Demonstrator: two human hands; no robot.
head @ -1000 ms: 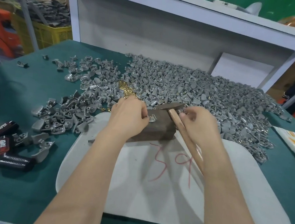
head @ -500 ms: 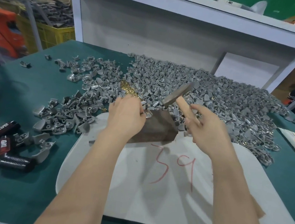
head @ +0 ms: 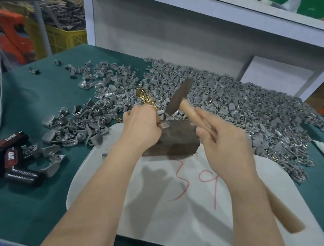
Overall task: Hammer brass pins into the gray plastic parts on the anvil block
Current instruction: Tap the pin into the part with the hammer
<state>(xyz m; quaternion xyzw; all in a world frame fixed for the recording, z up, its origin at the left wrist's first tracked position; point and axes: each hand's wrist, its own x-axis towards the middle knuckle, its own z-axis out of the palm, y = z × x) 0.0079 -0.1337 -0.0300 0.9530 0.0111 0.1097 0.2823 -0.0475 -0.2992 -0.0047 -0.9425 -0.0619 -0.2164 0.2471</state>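
My left hand (head: 140, 126) pinches a gray part (head: 164, 124) on the anvil block (head: 177, 140); right hand (head: 227, 148) grips the hammer (head: 179, 97), head at block's 12 o'clock.

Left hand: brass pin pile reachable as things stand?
Likely yes: the brass pins lie just beyond the left hand with nothing between, though its fingers hold a gray part on the anvil block.

Two bare forearms reach forward. The left hand (head: 141, 127), back upward, curls its fingers, apparently pinching a small gray part (head: 165, 123). The right hand (head: 227, 146), motion-blurred, grips a hammer handle (head: 187, 109).
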